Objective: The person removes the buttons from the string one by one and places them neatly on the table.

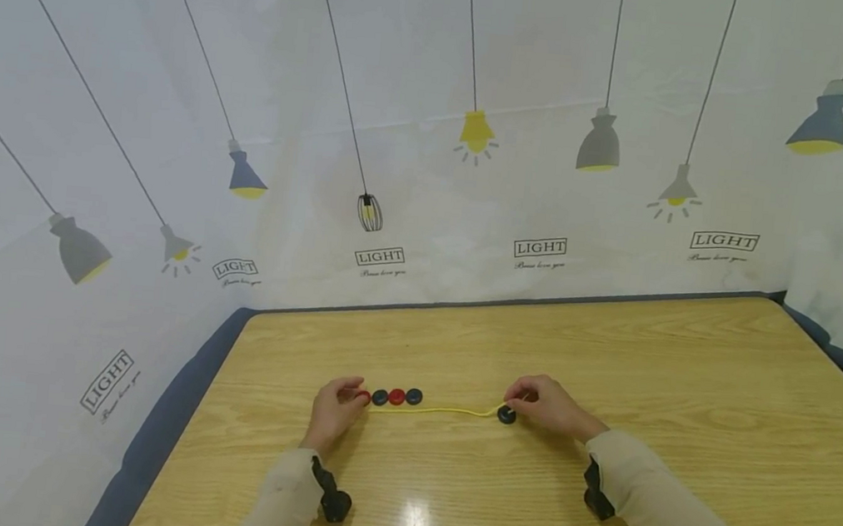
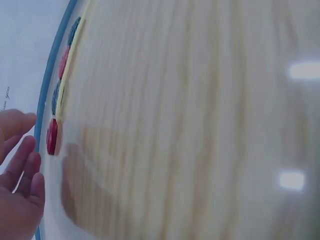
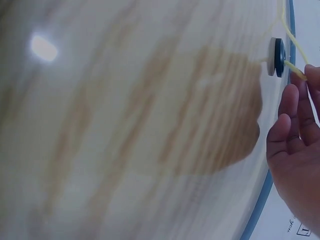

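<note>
Several round button-like discs lie in a row on the table, alternating red (image 1: 397, 396) and dark blue-black (image 1: 414, 396). At the row's left end is another red disc (image 2: 52, 137), and my left hand (image 1: 334, 411) is beside it with loosely bent fingers. A small gap shows between them in the left wrist view. A yellow cord (image 1: 446, 410) runs along the near side of the row towards the right. My right hand (image 1: 546, 403) pinches the cord between thumb and fingertips, just above a separate dark disc (image 3: 279, 57). From that disc's face the cord rises to the fingers.
The wood-grain table (image 1: 447, 482) has a blue edge (image 1: 463, 303) at the back. Behind and around it hangs a pale cloth (image 1: 414, 170) printed with lamps. Bright reflections lie on the tabletop's near part. Black straps (image 1: 329, 493) sit on both sleeves.
</note>
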Demonstrator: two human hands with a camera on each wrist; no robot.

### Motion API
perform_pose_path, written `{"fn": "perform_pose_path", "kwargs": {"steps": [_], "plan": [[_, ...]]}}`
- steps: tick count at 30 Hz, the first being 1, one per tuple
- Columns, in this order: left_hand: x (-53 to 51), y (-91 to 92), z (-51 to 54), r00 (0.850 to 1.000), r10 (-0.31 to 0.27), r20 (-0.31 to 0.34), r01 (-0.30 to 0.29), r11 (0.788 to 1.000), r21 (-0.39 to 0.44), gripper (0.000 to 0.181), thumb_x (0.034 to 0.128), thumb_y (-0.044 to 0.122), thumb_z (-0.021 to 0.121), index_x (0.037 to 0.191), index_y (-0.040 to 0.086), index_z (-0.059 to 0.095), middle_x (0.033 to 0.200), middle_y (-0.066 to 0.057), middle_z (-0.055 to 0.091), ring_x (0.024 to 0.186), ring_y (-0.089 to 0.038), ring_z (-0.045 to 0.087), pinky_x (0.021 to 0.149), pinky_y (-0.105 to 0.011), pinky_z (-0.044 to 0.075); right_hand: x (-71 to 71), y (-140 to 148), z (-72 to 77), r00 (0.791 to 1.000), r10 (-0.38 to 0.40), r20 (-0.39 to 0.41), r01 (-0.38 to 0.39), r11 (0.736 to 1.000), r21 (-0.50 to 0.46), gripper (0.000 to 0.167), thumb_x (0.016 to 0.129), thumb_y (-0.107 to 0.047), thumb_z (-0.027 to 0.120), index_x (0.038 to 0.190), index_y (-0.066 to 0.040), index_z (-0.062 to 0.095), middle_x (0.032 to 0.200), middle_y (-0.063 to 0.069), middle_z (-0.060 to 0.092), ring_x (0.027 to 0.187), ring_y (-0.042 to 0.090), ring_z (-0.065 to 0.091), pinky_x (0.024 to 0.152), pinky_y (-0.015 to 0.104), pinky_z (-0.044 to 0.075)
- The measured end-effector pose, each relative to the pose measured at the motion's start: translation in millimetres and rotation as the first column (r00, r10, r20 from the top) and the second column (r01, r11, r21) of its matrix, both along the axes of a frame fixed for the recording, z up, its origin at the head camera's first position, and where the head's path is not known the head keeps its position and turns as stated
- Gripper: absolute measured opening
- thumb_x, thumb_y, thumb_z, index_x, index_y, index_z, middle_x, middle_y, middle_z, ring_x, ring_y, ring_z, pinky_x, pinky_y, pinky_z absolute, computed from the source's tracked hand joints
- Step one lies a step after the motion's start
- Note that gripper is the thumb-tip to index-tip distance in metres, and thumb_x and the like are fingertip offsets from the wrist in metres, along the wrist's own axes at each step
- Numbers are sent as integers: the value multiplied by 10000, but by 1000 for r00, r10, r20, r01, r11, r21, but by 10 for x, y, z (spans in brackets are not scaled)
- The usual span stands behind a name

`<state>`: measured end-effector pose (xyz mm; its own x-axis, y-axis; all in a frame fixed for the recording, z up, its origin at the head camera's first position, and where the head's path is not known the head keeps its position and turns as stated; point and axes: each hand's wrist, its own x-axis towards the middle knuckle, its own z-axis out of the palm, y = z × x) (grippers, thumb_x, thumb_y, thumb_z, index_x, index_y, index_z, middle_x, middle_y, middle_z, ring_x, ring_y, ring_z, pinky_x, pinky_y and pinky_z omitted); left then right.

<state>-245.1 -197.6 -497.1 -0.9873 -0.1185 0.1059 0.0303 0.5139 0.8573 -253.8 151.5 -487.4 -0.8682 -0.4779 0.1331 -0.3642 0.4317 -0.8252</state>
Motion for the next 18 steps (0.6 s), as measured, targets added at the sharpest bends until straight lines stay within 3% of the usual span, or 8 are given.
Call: {"fn": "perform_pose_path", "kwargs": {"steps": [4,7,12,18], "plan": [[-12,121,52,998,54,-36,-51,995,86,254,789,27,622,1039,-12,619,998,-152,597,932,-270,547,766,-361,460,22,-19,28,1000,-4,-3,4,1000,9,88,858,-53,563,877,15,616,819,59,596,736,157,525,642,242,432],[-10,264,109,997,37,-61,-31,994,103,225,799,35,614,1021,4,628,979,-121,608,912,-243,546,754,-342,462,73,-51,119,1000,-4,1,4,1000,0,89,855,-21,555,877,45,610,815,104,596,726,193,526,625,241,427],[31,542,153,994,-73,-83,82,991,106,201,816,43,609,1011,-2,629,952,-100,617,868,-225,563,713,-287,470,105,-89,186,1000,14,-1,-14,1000,-25,82,849,4,551,872,65,601,818,141,595,729,222,534,626,247,431],[43,901,103,966,-245,-84,250,967,56,180,837,82,599,994,2,634,924,-57,621,829,-181,567,706,-262,449,-8,-53,0,1000,-2,-18,2,1000,7,88,857,-88,575,877,-18,625,816,29,599,730,132,530,653,251,438]]}}
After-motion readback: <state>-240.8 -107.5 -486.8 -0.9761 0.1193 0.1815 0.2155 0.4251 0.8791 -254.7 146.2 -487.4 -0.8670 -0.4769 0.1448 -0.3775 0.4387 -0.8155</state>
